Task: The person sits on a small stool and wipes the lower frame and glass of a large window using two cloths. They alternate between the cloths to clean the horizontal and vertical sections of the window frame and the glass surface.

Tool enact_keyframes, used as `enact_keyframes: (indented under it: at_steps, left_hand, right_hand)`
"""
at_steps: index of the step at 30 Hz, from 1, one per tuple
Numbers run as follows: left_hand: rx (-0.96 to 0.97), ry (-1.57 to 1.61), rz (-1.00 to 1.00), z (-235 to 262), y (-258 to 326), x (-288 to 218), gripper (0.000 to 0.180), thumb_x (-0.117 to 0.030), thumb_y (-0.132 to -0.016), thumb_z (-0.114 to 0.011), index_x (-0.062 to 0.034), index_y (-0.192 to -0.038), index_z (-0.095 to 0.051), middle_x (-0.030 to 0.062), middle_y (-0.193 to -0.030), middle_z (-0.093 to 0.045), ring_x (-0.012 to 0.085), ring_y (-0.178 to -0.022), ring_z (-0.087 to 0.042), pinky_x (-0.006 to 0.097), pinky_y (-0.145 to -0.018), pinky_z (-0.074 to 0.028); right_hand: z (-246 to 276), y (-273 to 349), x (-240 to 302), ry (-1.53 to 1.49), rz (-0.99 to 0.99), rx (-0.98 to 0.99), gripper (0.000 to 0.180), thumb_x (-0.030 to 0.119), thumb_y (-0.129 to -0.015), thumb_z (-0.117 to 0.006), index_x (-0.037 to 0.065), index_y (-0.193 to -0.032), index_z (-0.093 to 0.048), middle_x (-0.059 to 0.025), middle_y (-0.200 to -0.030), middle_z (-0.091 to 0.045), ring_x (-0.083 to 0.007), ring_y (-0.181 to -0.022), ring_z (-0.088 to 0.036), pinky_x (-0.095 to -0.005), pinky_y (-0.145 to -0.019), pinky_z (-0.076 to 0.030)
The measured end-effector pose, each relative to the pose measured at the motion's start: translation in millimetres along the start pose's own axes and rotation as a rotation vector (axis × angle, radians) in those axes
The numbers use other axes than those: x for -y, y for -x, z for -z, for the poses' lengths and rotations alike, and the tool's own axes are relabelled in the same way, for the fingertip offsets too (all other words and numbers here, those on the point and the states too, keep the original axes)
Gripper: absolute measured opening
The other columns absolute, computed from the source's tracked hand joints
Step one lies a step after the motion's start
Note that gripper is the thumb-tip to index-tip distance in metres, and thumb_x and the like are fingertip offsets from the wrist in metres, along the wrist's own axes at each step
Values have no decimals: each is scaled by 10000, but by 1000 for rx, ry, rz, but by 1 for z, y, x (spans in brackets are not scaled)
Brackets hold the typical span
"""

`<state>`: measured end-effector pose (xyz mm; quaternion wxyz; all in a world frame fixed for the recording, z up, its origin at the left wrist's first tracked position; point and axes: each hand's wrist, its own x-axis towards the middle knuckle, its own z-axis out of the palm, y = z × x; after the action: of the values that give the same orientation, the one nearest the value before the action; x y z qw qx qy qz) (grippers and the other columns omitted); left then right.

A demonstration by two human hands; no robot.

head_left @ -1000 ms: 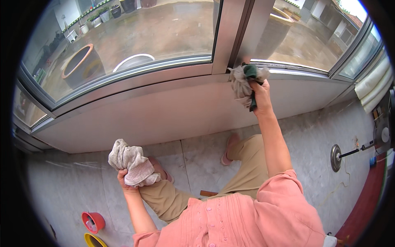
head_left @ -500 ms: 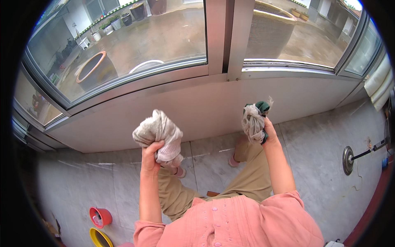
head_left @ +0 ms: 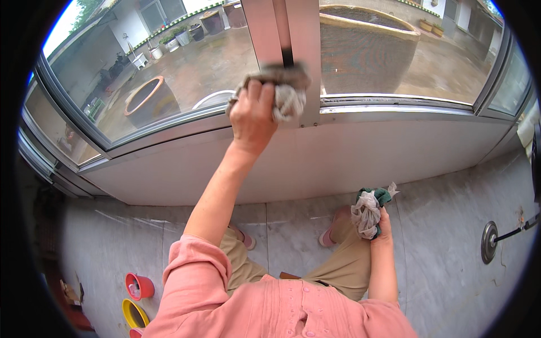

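My left hand (head_left: 255, 119) is closed round a crumpled grey-white cloth (head_left: 290, 102). That arm is stretched forward, and the cloth lies against the lower part of the metal window frame (head_left: 309, 67), beside the dark upright gap; its far edge is blurred by motion. Lower down, in front of my right leg, my right hand (head_left: 384, 224) grips a bunched bundle of whitish and dark green cloths (head_left: 369, 211). Part of this bundle hides the fingers. The bundle is apart from the window.
Window panes (head_left: 186, 67) and a pale panel (head_left: 315, 160) stand in front of me. On the tiled floor are a red bucket (head_left: 145, 286) and a yellow bucket (head_left: 135, 314) at lower left. A barbell (head_left: 489, 242) lies at right. Large pots stand outside.
My left hand has gone up and forward with its cloth, from in front of the panel onto the window frame. My right hand has sunk slightly with its bundle.
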<state>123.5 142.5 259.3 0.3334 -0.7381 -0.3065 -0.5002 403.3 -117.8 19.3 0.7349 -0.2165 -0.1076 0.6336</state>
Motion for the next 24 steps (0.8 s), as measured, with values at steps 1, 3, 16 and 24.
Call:
enact_keyframes:
  at_steps: [1,3,16,24]
  left_hand:
    - [127,-26,-88,3,29,-1,223,-102,-785,-685,-104,-1007,-661,75,-951,-595,277,-786,-636,388,-632,-545]
    - [195,33,-109,9,40,-3,218,-86,-779,-681,-115,-995,-664,58,-950,-597,266,-791,-634,377,-632,-538]
    - [-146,51,74,-5,-117,-26,356,-226,-768,-783,-132,-1094,-675,70,-1091,-595,336,-1044,-656,460,-815,-542]
    - [352,87,-396,-2,10,-14,190,-75,-790,-669,-136,-970,-662,23,-989,-580,237,-859,-642,379,-686,-560]
  right_hand:
    - [2,5,4,-36,-40,50,411,238,-1003,-659,40,-1359,-605,-112,-1300,-686,-271,-1168,-676,-444,-1013,-564]
    - [2,9,11,-56,-63,35,419,245,-1004,-660,41,-1364,-602,-112,-1303,-686,-278,-1167,-678,-443,-1018,-563]
    - [26,37,30,18,102,-10,555,370,-1002,-691,60,-1444,-561,-94,-1420,-626,-275,-1271,-619,-452,-1114,-491]
    - [41,46,36,73,106,8,431,341,-1029,-640,95,-1381,-606,-73,-1343,-667,-266,-1215,-646,-455,-1062,-522]
